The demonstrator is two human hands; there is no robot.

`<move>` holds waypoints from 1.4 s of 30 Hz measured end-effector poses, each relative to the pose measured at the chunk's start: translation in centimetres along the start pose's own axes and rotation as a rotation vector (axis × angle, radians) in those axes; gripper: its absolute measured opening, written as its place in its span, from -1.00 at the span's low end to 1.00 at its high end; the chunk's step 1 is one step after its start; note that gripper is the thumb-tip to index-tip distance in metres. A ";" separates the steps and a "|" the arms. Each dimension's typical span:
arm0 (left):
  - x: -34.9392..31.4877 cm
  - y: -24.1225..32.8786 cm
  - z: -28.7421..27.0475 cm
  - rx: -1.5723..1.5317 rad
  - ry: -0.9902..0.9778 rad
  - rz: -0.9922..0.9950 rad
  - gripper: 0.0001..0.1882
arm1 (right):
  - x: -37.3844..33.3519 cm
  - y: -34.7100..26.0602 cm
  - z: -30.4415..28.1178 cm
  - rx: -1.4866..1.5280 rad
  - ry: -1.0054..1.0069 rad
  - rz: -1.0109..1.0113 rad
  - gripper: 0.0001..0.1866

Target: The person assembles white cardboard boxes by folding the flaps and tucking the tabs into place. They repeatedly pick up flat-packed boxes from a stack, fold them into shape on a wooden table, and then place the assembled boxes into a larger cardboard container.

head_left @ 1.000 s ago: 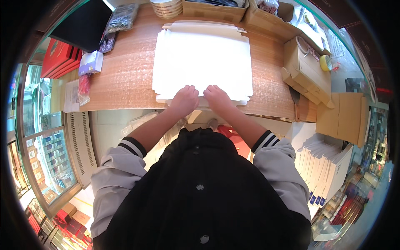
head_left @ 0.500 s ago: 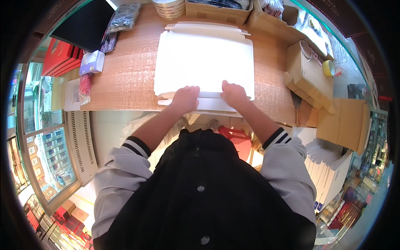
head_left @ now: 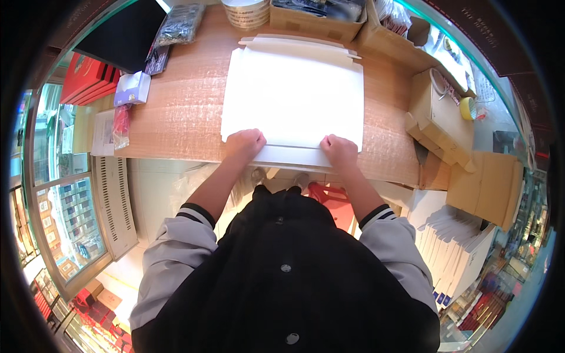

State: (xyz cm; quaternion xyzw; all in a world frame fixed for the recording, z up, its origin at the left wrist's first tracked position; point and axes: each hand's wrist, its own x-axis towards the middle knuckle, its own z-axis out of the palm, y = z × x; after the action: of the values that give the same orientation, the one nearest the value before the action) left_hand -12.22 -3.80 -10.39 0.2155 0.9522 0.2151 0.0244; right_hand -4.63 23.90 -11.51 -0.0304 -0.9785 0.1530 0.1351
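Left hand (head_left: 244, 145) and right hand (head_left: 341, 153) now wider apart along flap (head_left: 294, 156), at 7 and 5 o'clock of card (head_left: 294, 91). Both curled fist-like; whether pinching flap, cannot tell. Card flat on bench (head_left: 176, 106), 12 o'clock. Likely light, stiffish, easily creased; best held by side edges.

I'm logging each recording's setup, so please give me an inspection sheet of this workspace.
Surface: wood-look table with shiny patches.
Work items: white card with cut tabs, lying on the table; a line, crease or edge, runs between the hands.
Clutter: open carton beyond the card; yellow tape roll at right; tissue box and red boxes at left.
Grip: left hand and right hand curled at the card's near side; whether they pinch it is hidden.
Cables: nothing seen for certain.
Surroundings: red stool below the table's near edge.
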 end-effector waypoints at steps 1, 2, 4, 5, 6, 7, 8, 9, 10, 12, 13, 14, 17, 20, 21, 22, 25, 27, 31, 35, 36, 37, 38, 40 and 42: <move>-0.1 0.3 -0.3 -0.006 -0.008 -0.016 -0.71 | -0.2 0.0 -0.2 0.007 0.006 0.014 -0.76; 0.0 0.6 -0.5 -0.007 -0.032 -0.050 -0.71 | -0.2 0.0 -0.2 0.027 0.038 0.012 -0.76; -0.3 1.2 -1.1 -0.013 -0.091 -0.118 -0.71 | -0.9 -0.2 -0.4 0.066 0.094 0.013 -0.75; -0.1 0.9 -1.0 -0.036 -0.072 -0.117 -0.71 | -1.2 -0.2 -0.6 0.156 0.061 0.120 -0.72; 0.0 0.6 -1.0 -0.060 -0.054 -0.117 -0.70 | -1.2 -0.1 -0.7 0.245 0.028 0.228 -0.68; 0.1 1.7 -2.2 -0.179 -0.165 -0.282 -0.80 | -0.2 0.5 -0.7 0.334 0.018 0.336 -0.65; -0.3 2.5 -2.7 -0.147 -0.013 -0.080 -0.80 | 0.2 1.8 -1.1 0.624 0.016 0.463 -0.65; -0.7 3.2 -2.9 -0.114 0.139 0.121 -0.78 | 0.4 3.9 -1.8 0.917 0.016 0.583 -0.65; -1.1 3.7 -3.0 -0.082 0.288 0.313 -0.75 | 0.2 5.6 -2.7 1.211 0.006 0.701 -0.65; -1.3 3.9 -1.4 -0.046 0.136 0.354 -0.69 | 0.5 7.4 -4.9 1.211 0.103 0.761 -0.69; -0.9 4.3 -1.0 -0.025 0.059 0.383 -0.65 | 0.7 7.7 -5.9 1.214 0.161 0.793 -0.71; -0.6 4.5 -0.8 -0.003 -0.018 0.412 -0.61 | 0.8 7.7 -6.5 1.200 0.149 0.817 -0.72; -0.6 5.1 -3.1 -0.054 0.021 0.556 -0.63 | 1.0 7.6 -8.3 1.261 0.101 0.925 -0.66; -1.7 4.0 -6.5 -0.051 0.089 0.693 -0.65 | 0.5 8.3 -9.8 1.374 0.005 1.029 -0.58; -1.9 3.0 -7.3 -0.039 0.082 0.719 -0.65 | 0.1 9.6 -9.6 1.303 -0.027 1.022 -0.56; -2.1 2.6 -8.1 -0.023 0.075 0.740 -0.65 | -0.1 9.9 -9.6 1.233 -0.066 1.013 -0.54; -2.9 2.9 -9.5 -0.014 0.043 0.793 -0.62 | -1.0 10.1 -9.4 1.536 -0.317 1.034 -0.61; -2.1 2.0 -9.1 0.152 0.122 0.718 -0.61 | -2.0 10.3 -8.7 1.600 -0.200 0.956 -0.66; -1.7 2.0 -8.5 0.114 0.360 0.474 -0.60 | -3.7 6.1 -9.5 1.631 -0.080 0.882 -0.67; -4.9 7.0 -4.8 -0.043 -0.013 0.604 -0.52 | -6.9 0.5 -5.9 1.917 -0.070 1.013 -0.69; -5.7 8.7 -4.5 -0.100 -0.036 0.612 -0.47 | -7.3 -1.1 -5.1 1.969 -0.063 1.036 -0.71; -6.0 9.4 -4.2 -0.024 -0.022 0.625 -0.52 | -7.6 -2.5 -4.5 2.024 -0.064 1.061 -0.72; -6.1 8.5 -3.3 -0.017 0.002 0.598 -0.54 | -7.7 -3.4 -4.2 1.983 -0.150 1.071 -0.73; -5.6 6.0 -0.6 -0.004 0.046 0.545 -0.60 | -8.0 -4.6 -3.8 1.892 -0.317 1.088 -0.73; -5.1 4.9 -0.7 -0.029 0.170 0.584 -0.65 | -7.7 -5.5 -5.5 1.352 -0.506 0.946 -0.79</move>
State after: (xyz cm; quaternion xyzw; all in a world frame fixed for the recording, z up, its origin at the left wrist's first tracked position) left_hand -5.71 -2.24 -7.98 0.4612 0.8453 0.2438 -0.1153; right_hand 4.15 19.50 -6.78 -0.3126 -0.5626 0.7450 -0.1756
